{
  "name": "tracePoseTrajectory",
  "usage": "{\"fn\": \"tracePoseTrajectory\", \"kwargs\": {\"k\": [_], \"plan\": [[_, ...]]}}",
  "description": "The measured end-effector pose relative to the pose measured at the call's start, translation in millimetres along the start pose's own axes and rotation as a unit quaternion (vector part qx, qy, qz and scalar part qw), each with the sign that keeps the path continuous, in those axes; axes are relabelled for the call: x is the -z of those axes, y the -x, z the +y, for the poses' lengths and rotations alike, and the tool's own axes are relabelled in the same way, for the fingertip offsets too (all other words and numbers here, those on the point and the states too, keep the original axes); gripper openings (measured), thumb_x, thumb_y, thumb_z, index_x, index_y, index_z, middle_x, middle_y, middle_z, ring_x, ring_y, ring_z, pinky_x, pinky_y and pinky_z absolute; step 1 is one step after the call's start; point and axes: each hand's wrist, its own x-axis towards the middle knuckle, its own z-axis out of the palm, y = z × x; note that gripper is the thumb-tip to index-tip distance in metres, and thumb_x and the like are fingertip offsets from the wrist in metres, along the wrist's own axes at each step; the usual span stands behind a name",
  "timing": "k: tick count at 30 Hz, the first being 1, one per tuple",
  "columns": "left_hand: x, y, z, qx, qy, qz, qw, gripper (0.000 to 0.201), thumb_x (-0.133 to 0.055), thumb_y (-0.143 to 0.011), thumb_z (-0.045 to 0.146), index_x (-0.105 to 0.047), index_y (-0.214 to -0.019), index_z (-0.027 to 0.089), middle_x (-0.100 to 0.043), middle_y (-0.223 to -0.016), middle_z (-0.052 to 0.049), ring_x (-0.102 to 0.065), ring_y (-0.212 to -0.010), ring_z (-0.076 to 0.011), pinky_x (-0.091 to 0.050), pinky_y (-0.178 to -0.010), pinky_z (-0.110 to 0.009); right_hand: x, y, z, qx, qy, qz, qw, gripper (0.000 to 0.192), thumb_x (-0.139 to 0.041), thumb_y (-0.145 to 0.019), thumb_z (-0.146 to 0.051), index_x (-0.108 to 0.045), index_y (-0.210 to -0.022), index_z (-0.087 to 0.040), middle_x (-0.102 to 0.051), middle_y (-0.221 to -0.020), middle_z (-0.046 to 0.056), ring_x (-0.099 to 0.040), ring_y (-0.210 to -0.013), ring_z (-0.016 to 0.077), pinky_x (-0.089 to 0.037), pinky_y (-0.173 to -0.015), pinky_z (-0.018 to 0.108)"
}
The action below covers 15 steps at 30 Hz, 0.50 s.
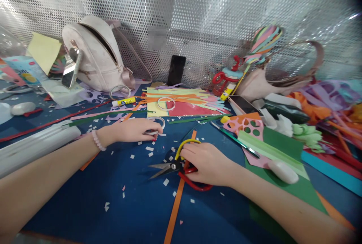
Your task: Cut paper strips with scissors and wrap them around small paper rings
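Note:
My left hand (pixel 135 131) lies on the blue table cover (pixel 135 206) with its fingers closed on a white tape ring (pixel 156 122). My right hand (pixel 207 163) rests on the handles of a pair of scissors (pixel 172 166), one handle yellow and one red. The scissor blades are slightly apart and point left. An orange paper strip (pixel 174 210) runs under the scissors toward the near edge. Small white paper scraps lie scattered around both hands.
A pile of coloured paper strips (pixel 183 98) with another tape ring (pixel 166 103) lies behind the hands. A glue stick (pixel 123 102), a pale backpack (pixel 96 57) and a black phone (pixel 176 70) stand farther back. Green paper sheets (pixel 285 149) and paper flowers crowd the right side.

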Motion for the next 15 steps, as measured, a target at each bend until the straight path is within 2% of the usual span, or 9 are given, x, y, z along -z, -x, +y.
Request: {"fn": "tracePoseTrajectory", "kwargs": {"k": [4, 15], "plan": [[-1.6, -1.3, 1.9, 0.007, -0.011, 0.018, 1.000, 0.021, -0.046, -0.088, 0.027, -0.056, -0.106, 0.022, -0.061, -0.100, -0.001, -0.056, -0.083, -0.0131, -0.037, -0.071, -0.020, -0.3, 0.7, 0.6, 0.002, -0.001, -0.001, 1.000, 0.011, -0.053, -0.074, -0.029, -0.050, -0.073, -0.019, -0.057, -0.073, 0.000, -0.050, -0.062, 0.0140, -0.028, -0.052, 0.026], [-6.8, -3.5, 2.8, 0.010, 0.019, 0.019, 1.000, 0.023, -0.045, -0.086, 0.020, -0.054, -0.107, 0.021, -0.060, -0.106, -0.001, -0.055, -0.093, -0.0140, -0.037, -0.078, -0.021, -1.9, -0.9, 1.0, 0.002, -0.006, -0.007, 1.000, 0.012, -0.053, -0.074, -0.030, -0.049, -0.072, -0.019, -0.057, -0.073, 0.000, -0.049, -0.062, 0.0139, -0.028, -0.052, 0.026]]}}
